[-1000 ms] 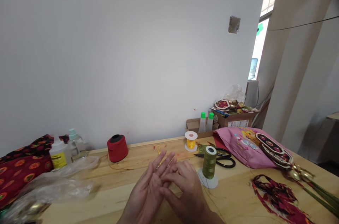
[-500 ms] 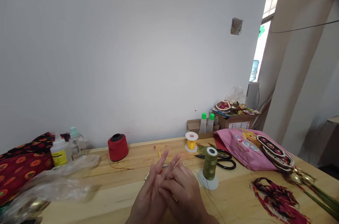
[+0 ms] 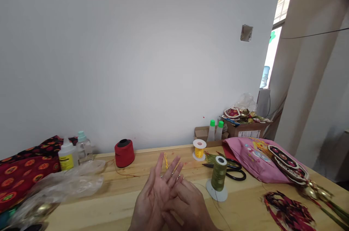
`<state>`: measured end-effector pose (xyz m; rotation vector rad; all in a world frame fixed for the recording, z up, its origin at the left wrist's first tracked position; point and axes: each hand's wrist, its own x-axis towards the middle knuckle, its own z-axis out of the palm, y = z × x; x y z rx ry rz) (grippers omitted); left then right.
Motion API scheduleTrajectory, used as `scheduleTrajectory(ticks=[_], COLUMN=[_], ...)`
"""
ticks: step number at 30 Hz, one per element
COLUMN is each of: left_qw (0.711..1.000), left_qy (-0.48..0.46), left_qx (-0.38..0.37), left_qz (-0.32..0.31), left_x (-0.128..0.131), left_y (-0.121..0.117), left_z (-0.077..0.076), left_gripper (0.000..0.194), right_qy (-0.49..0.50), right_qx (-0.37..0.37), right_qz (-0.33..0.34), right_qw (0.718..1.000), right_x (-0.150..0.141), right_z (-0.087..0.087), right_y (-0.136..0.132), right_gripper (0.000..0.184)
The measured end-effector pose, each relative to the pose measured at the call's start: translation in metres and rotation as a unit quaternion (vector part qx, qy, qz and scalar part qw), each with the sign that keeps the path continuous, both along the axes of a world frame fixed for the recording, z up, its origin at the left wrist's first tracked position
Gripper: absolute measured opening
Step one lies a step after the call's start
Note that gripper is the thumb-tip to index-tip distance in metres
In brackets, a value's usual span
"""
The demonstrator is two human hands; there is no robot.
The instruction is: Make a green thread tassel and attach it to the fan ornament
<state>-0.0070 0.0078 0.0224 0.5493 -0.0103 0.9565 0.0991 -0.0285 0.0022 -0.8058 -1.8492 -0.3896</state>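
My left hand (image 3: 154,198) is held palm up above the wooden table, its fingers stretched out and apart. Nothing lies in the visible part of the palm. My right hand (image 3: 191,205) overlaps its right side, with loosely bent, separated fingertips touching the palm near the base of the fingers. No object shows in the right hand, though part of its inner side is hidden. Just beyond the left fingertips lies some yellow thread (image 3: 166,160). A small object behind the fingers is mostly covered. To the right of my hands stands a green thread spool (image 3: 219,174).
Black-handled scissors (image 3: 236,171) and a yellow thread spool (image 3: 199,149) lie behind the green one. A pink bag (image 3: 256,162) and dark red cloth strips (image 3: 289,209) are at right. At left are a red thread cone (image 3: 124,154), bottles (image 3: 68,158) and plastic bags (image 3: 68,187).
My right hand has slid slightly down and off the left fingers, so more of the left palm shows. The view has shifted a little, moving the table's things right and down.
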Motion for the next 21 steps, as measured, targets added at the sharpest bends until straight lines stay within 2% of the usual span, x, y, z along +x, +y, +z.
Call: scheduleTrajectory(ticks=[4, 6, 8, 11, 13, 16, 19, 21], left_qw=[0.999, 0.999, 0.999, 0.999, 0.998, 0.998, 0.997, 0.996], left_qy=[0.025, 0.032, 0.028, 0.003, -0.012, -0.024, -0.038, -0.053], left_qx=[-0.003, 0.003, 0.018, 0.049, 0.059, 0.058, 0.058, 0.065], left_qz=[0.032, 0.042, 0.039, 0.017, 0.009, 0.015, 0.026, 0.020], left_x=[0.000, -0.001, -0.002, -0.003, -0.004, -0.008, -0.014, -0.018], left_y=[-0.001, -0.001, -0.001, 0.001, 0.002, 0.004, 0.006, 0.008], left_z=[0.000, -0.001, -0.002, -0.003, -0.003, 0.000, 0.003, 0.005], left_gripper=[0.050, 0.045, 0.044, 0.049, 0.050, 0.046, 0.045, 0.046], right_qy=[0.023, 0.067, 0.142, 0.214, 0.192, 0.110, 0.019, -0.032], right_qx=[-0.014, -0.044, -0.092, -0.163, -0.188, -0.204, -0.244, -0.299], right_qz=[0.035, 0.043, 0.029, -0.009, -0.012, 0.010, 0.027, 0.043], right_qw=[0.999, 0.996, 0.985, 0.963, 0.963, 0.973, 0.969, 0.953], right_x=[0.002, 0.005, 0.010, 0.017, 0.018, 0.011, 0.003, 0.000], right_z=[0.004, 0.008, 0.012, 0.010, 0.004, -0.010, -0.019, -0.021], right_y=[-0.003, -0.006, -0.009, -0.009, -0.004, 0.004, 0.008, 0.007], right_gripper=[0.013, 0.007, 0.005, 0.014, 0.026, 0.041, 0.039, 0.036])
